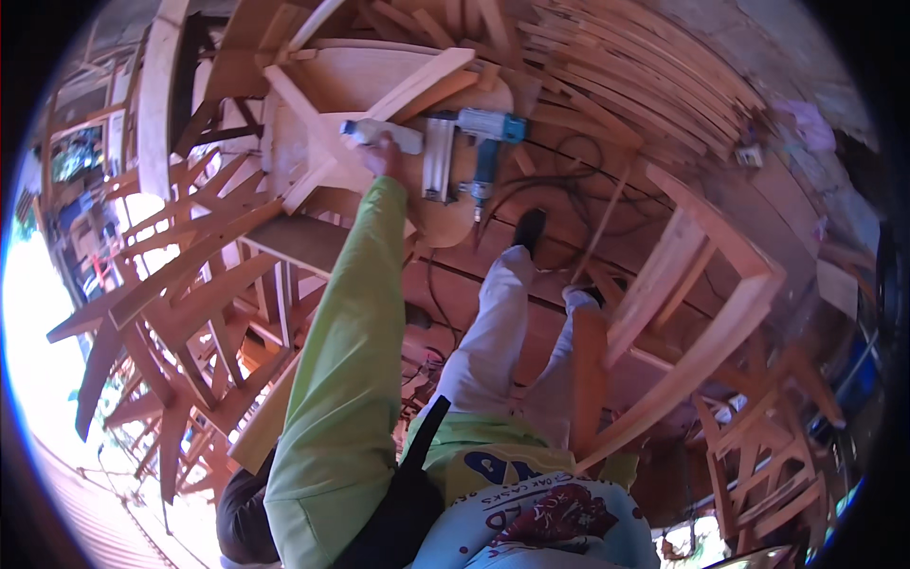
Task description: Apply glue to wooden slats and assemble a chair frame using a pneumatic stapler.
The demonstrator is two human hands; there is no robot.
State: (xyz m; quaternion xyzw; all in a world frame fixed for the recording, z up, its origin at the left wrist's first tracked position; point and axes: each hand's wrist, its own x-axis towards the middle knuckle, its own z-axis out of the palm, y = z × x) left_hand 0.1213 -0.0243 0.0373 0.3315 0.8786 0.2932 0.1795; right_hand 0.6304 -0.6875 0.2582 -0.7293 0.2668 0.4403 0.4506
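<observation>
My left hand (pixel 383 158), at the end of a light green sleeve, is closed round a white bottle with a blue cap (pixel 403 138). The bottle lies sideways over a pale wooden board (pixel 445 216) with crossed wooden pieces (pixel 422 83) on it. Just right of the bottle rests a teal and silver nail gun (pixel 485 152), its long magazine pointing toward the bottle. A wooden frame with curved legs (pixel 701 365) stands near my right side, partly against my body. My right hand does not show.
Many wooden chair-like frames (pixel 190 322) are piled on the left. Long wooden strips (pixel 635 71) are stacked at the far right. A dark hose (pixel 578 185) coils over the reddish floor beyond my feet. More frames (pixel 763 465) stand at the lower right.
</observation>
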